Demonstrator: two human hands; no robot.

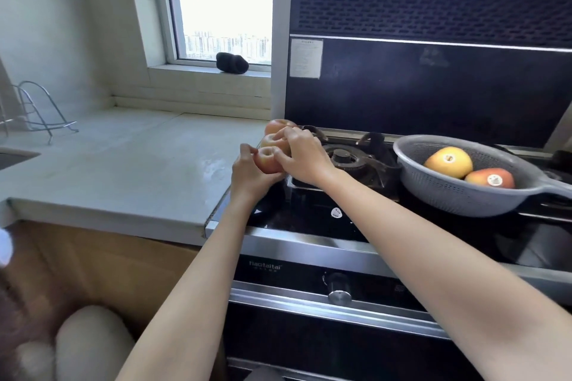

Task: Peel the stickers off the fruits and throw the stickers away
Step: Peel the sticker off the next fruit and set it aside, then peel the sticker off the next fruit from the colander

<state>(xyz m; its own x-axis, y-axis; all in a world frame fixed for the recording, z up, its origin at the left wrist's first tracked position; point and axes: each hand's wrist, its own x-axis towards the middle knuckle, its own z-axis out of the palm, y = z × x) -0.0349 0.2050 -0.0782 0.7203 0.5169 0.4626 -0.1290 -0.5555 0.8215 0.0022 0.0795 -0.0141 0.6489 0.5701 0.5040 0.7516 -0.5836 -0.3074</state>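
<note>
Left hand (247,173) grips an apple (268,161) at the counter (123,164) edge; right hand (301,155) fingers curl onto it, apparently picking. Two more apples (278,126) sit behind. Two fruits in the colander (464,195) remain stickered. One loose sticker (336,213) lies undiscarded on the stove (309,219).

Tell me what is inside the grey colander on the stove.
The grey colander holds two fruits: a yellow-orange fruit and a smaller reddish fruit beside it. Each shows a round sticker on top. Their undersides and the bowl's bottom are hidden, so anything beneath them cannot be seen.
</note>
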